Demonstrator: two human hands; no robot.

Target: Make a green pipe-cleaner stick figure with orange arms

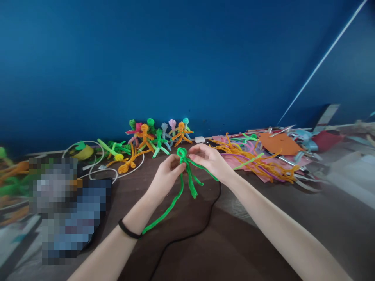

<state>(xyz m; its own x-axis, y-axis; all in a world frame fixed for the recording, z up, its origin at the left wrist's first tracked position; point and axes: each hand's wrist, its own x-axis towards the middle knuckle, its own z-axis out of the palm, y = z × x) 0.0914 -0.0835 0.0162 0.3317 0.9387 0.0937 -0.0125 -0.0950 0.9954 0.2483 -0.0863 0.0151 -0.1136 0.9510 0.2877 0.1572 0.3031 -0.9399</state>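
Note:
A green pipe-cleaner figure (187, 175) with a coiled round head is held up over the dark table (234, 242). My left hand (166, 177) pinches it just below the head, and a long green strand trails down toward my left wrist, which wears a black band. My right hand (209, 159) pinches the figure from the right, near the head and an outstretched green strand. Both hands have their fingers closed on the figure.
Several finished pipe-cleaner figures (159, 134) in orange, green, pink and blue stand against the blue wall. Loose orange and pink pipe cleaners (258, 160), orange paper (278, 143) and tools lie at right. White cable (99, 166) lies at left; a black cable (190, 234) crosses the table.

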